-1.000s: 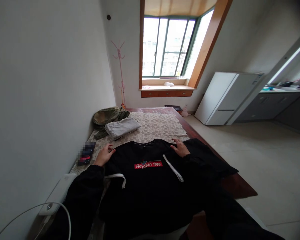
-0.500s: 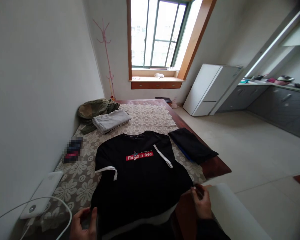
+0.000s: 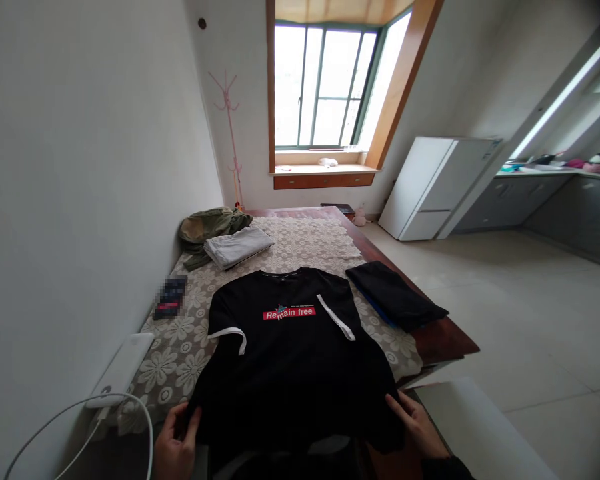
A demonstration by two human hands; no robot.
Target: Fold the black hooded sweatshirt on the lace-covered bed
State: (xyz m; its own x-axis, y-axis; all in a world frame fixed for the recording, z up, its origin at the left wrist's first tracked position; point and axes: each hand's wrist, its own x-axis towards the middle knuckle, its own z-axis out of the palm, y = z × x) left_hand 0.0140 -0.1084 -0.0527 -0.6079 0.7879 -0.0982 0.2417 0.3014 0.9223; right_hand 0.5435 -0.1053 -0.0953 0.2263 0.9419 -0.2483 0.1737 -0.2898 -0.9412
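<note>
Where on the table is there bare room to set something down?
Free lace cloth lies beyond the black T-shirt, between the grey folded garment and the black folded garment. A smaller patch lies between the white box and the shirt. The near edge is crowded: left hand and right hand grip the hem.

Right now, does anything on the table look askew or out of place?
Mostly tidy. The black T-shirt lies flat, both sleeves folded in, left hand and right hand at its hem. The olive jacket is crumpled in a heap at the far corner, unlike the folded grey garment and folded black garment.
</note>
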